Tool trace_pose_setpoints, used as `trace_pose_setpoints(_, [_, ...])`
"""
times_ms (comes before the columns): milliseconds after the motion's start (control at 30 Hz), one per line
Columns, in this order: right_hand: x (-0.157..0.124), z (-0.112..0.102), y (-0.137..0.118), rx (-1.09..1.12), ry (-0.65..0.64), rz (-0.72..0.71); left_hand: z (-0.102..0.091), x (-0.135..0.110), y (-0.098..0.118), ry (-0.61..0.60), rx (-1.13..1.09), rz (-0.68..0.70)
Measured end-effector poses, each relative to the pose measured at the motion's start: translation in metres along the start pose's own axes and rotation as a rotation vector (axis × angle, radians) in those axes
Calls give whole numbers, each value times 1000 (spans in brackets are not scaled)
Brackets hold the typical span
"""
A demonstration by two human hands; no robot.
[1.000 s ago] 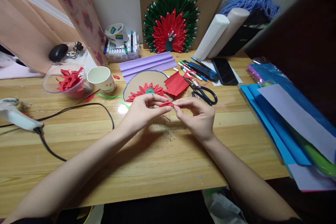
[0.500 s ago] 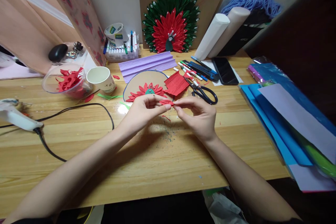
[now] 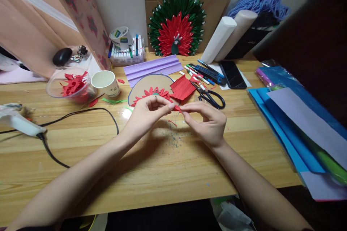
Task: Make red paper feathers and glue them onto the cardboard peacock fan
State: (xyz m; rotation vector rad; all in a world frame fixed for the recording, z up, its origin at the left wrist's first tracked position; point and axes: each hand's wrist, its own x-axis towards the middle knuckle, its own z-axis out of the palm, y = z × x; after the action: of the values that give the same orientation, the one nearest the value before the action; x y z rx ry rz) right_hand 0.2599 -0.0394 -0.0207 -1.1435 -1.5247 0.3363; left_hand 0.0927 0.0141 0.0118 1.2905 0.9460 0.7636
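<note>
Between my two hands is a small red crepe paper petal (image 3: 176, 108), mostly covered by the fingers. My left hand (image 3: 151, 112) pinches its left end, and my right hand (image 3: 207, 121) pinches the right end. Just behind them lies a round cardboard piece (image 3: 143, 81) with a blue edge, bearing a fan of red paper petals (image 3: 157, 91) partly hidden by my left hand. A folded sheet of red crepe paper (image 3: 182, 87) rests on its right side. Black-handled scissors (image 3: 213, 99) lie beyond my right hand.
A glue gun (image 3: 23, 122) with a looping black cord lies left. Nearby stand a paper cup (image 3: 105, 83) and a plastic bowl (image 3: 72, 86) of red scraps. Markers, a phone (image 3: 233, 74) and purple crepe paper (image 3: 153, 68) lie behind; blue packets (image 3: 282, 126) are right. A finished paper peacock (image 3: 177, 25) leans behind.
The petal shows less between my fingers than before, and my right hand has shifted slightly right and down. The whole view has tilted a little; the things on the table stay put.
</note>
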Motion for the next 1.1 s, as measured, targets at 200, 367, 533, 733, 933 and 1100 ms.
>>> trace_pose_setpoints(200, [0, 1, 1, 51, -9, 57, -2, -4, 2, -8, 146, 228])
trace_pose_setpoints(367, [0, 1, 2, 128, -18, 126, -4, -6, 5, -4, 361, 373])
trace_pose_setpoints(533, [1, 2, 2, 177, -14, 159, -6, -6, 3, 26, 482, 503])
trace_pose_setpoints(733, [1, 1, 3, 198, -20, 183, -7, -6, 0, 28, 630, 620])
trace_pose_setpoints(933, [2, 1, 2, 203, -35, 181, -5, -6, -1, 20, 617, 641])
trace_pose_setpoints(1100, [3, 0, 0, 210, -38, 178, -5, -7, 1, 48, 590, 641])
